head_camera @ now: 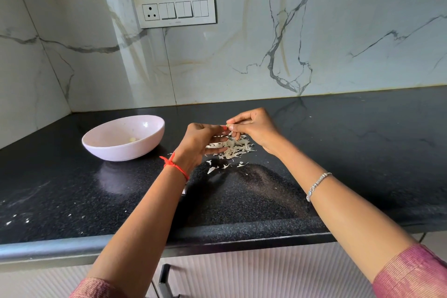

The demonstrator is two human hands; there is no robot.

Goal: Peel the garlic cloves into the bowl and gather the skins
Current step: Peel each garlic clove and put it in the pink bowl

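Garlic clove (230, 126), axis unclear, in pinch between left fingers (217, 128) and right fingers (239, 121)

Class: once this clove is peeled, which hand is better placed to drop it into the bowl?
Probably the left hand: its fingertips meet the clove and it is nearer the bowl; the right hand would cross over it.

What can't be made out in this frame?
Head view only.
Garlic clove: tiny, mostly covered by fingers of left hand and right hand; peeled or not unclear.
Contents of bowl: too small to count.
Garlic skins: partly hidden behind left hand.
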